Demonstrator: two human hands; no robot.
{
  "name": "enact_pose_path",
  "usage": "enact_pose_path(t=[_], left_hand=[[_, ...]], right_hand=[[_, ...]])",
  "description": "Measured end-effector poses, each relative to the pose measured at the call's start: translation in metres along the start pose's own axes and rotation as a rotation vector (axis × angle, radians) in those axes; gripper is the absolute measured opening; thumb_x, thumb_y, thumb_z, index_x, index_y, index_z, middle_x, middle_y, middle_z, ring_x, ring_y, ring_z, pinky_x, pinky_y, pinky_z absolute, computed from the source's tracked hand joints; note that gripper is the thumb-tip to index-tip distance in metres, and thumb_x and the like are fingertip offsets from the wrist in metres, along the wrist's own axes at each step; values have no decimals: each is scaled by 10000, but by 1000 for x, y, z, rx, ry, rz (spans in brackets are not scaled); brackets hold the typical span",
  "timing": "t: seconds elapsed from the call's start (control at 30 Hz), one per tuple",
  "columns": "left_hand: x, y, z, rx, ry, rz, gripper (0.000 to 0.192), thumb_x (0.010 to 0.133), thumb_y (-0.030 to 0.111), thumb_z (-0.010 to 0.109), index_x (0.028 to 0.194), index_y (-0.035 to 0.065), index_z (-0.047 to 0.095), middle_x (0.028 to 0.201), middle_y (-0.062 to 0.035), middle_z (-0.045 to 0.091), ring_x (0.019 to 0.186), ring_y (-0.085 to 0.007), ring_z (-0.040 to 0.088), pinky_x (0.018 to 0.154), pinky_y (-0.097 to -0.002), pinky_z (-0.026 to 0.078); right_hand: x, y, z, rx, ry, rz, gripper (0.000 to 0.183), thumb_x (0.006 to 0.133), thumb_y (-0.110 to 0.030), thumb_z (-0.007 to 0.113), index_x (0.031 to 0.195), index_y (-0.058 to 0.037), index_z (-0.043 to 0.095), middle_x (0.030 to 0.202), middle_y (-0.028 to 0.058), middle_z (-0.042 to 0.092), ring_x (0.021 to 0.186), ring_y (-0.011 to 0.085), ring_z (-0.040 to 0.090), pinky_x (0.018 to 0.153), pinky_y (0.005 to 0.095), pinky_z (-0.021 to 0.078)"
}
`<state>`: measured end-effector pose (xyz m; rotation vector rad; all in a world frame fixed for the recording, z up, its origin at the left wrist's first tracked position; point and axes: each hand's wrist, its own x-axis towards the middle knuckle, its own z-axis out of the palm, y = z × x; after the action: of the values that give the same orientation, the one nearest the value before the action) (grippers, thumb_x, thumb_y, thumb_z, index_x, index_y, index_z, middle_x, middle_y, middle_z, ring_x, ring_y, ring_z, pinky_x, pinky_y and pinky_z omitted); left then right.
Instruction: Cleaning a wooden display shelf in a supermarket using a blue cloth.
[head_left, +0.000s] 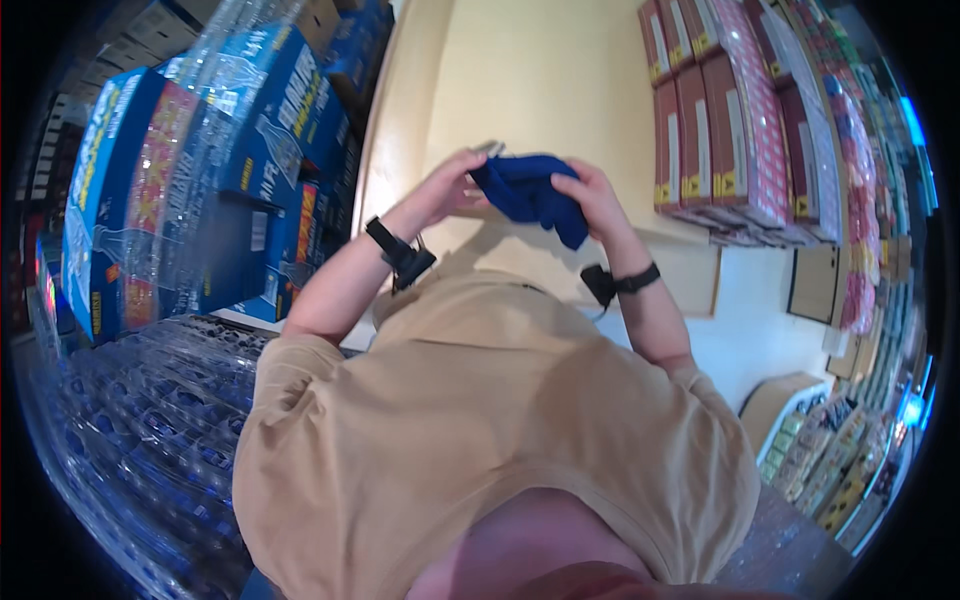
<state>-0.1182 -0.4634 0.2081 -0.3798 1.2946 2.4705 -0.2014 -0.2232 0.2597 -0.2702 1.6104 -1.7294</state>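
Observation:
A dark blue cloth (529, 187), bunched and folded, is held up between my two hands in front of my torso. My left hand (448, 187) grips its left edge, thumb on top and the other fingers partly behind it. A small greyish object (492, 148) shows at that hand's fingertips; what it is cannot be made out. On the right side of the cloth, my right hand (592, 193) pinches it, with fingers over the front. Both wrists wear a black strap with a small black device. Below the cloth lies a pale wooden surface (517, 244).
Blue printed cartons (255, 150), partly wrapped in clear film, are stacked at left. Film-wrapped bottle packs (150, 442) stand below them. Several red-brown boxes (694, 142) line the right side of the pale wooden panel (540, 75). Shelves of packaged goods (817, 450) curve along the far right.

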Motion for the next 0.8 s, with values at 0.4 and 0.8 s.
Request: enact_pose_path(t=[0.4,0.8], left_hand=[[23,5,-7,311,31,159,250,816,57,726,985,62,542,895,-23,594,837,-116,590,756,-254,488],[93,-15,-37,542,279,-21,271,941,218,625,1091,-7,612,970,-86,634,857,-152,593,793,-293,487]], right_hand=[[21,7,-32,159,99,14,252,960,-161,584,1130,16,640,1008,64,681,905,133,637,832,266,509],[60,55,-102,-516,312,61,421,858,-211,751,1182,27,626,1035,92,671,951,150,624,841,267,494]])
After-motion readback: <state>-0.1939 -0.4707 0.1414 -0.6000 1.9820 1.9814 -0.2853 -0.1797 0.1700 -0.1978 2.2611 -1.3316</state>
